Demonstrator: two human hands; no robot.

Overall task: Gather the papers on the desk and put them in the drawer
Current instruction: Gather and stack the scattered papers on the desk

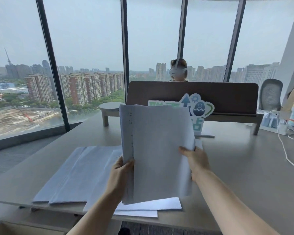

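Note:
I hold a stack of white papers (158,150) upright above the desk (236,167). My left hand (121,170) grips the stack's left edge and my right hand (196,160) grips its right edge. More white sheets (75,173) lie flat on the desk to the left, overlapping each other. Two further sheets (151,205) lie under the held stack at the desk's front edge, one overhanging it. At the bottom left, a pale surface (15,228) below the desk edge may be the drawer; I cannot tell.
A brown divider panel (227,97) with a green and blue sign (200,107) stands at the back of the desk. A low stand (109,109) sits left of it. White cables (285,150) and small items lie at the right. A person sits behind the divider.

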